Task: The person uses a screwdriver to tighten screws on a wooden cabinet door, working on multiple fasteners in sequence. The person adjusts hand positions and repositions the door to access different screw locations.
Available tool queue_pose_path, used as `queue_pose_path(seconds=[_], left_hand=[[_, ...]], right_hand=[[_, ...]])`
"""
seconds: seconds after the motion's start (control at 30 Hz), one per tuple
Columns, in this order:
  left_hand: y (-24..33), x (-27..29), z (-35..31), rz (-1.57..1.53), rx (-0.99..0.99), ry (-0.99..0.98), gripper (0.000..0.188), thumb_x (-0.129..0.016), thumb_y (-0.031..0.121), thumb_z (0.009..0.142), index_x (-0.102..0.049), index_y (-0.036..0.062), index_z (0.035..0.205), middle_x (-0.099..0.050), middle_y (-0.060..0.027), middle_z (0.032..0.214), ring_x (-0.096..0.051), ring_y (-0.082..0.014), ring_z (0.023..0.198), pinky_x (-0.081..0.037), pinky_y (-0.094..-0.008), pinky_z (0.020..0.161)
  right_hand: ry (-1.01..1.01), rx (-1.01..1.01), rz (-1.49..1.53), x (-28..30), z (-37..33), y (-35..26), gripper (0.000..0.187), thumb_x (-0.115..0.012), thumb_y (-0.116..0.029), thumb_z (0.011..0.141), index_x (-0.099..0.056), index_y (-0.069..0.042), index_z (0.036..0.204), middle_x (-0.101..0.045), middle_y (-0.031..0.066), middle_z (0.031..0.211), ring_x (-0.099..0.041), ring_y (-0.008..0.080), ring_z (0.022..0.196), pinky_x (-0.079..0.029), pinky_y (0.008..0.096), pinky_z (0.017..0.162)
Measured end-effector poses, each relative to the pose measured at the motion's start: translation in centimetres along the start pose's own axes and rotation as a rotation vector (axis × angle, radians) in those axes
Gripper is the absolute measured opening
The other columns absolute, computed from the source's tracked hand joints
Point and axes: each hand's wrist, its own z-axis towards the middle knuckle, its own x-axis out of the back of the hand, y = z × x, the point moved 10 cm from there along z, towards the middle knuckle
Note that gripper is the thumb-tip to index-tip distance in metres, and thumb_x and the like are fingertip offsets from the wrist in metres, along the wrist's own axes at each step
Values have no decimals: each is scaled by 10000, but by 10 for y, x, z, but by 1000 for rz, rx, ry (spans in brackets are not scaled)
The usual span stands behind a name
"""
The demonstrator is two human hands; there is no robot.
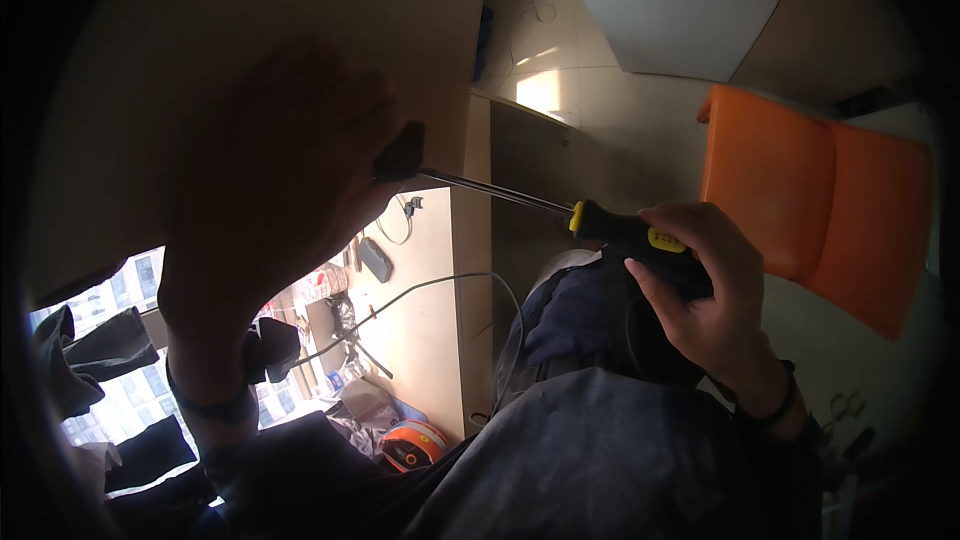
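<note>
My right hand (722, 285) is wrapped round the black and yellow handle of a screwdriver (600, 224). Its long metal shaft points left, and the tip meets a small dark block-shaped piece (403, 148) at the wooden panel (420, 20). In deep shadow, my left hand (285, 155) lies against that panel with its fingers stretched out. The left thumb is beside the dark piece; whether it presses on it I cannot tell.
An orange chair (815, 200) stands on the right. Below the panel, a pale board (425, 310) carries a dark oblong object (376, 260) and a grey cable (440, 282). An orange round object (412, 445) sits lower down. Dark clothes (110, 340) hang before a bright window.
</note>
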Motion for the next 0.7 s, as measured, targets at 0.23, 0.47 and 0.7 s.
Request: queue_pose_path(seconds=[0.23,0.47,0.7], left_hand=[[-4,-4,0,-25,29,-67,510,-696,426,741,-596,102,1121,-585,-70,1135,-479,-267,1176,-290,-438,1086],[-4,-7,0,-41,31,-82,497,-707,383,730,-590,92,1116,-570,-66,1153,-462,-248,1186,-265,-422,1104],[0,-12,-3,-4,22,-77,467,-740,306,700,-598,83,1085,-571,-60,1118,-469,-235,1167,-272,-411,1102]], right_hand=[[-32,42,-12,2,13,-5,349,-709,-100,743,-588,-60,1068,-639,99,961,-641,230,844,-518,311,700],[-59,37,11,0,16,-3,344,-700,-107,751,-589,-49,1071,-643,108,950,-645,229,845,-526,310,710],[-58,33,28,1,13,-5,324,-686,-95,759,-593,-37,1064,-644,118,946,-650,229,838,-528,309,715]])
